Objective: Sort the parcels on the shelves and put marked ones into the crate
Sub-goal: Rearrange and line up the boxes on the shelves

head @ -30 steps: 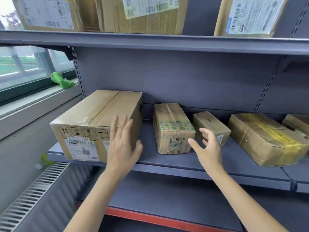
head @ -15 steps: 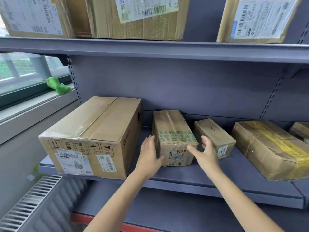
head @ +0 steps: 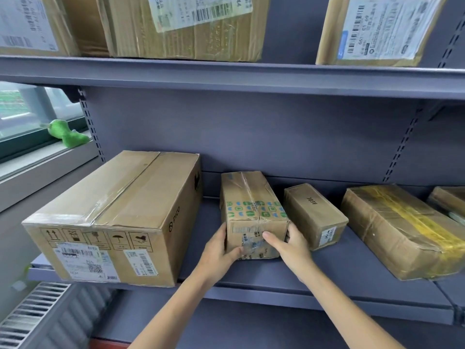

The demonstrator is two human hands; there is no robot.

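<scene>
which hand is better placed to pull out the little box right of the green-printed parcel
Right. The right hand grips the green-printed parcel on the side facing the little box; the left hand sits opposite.

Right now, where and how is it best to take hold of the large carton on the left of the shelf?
Probably the large carton needs both hands on its two short side faces, approached from the front: it is wide, and its front end overhangs the shelf edge.

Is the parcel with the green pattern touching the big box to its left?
Apart. The head view shows a strip of bare grey shelf between the green-patterned parcel and the big box.
</scene>
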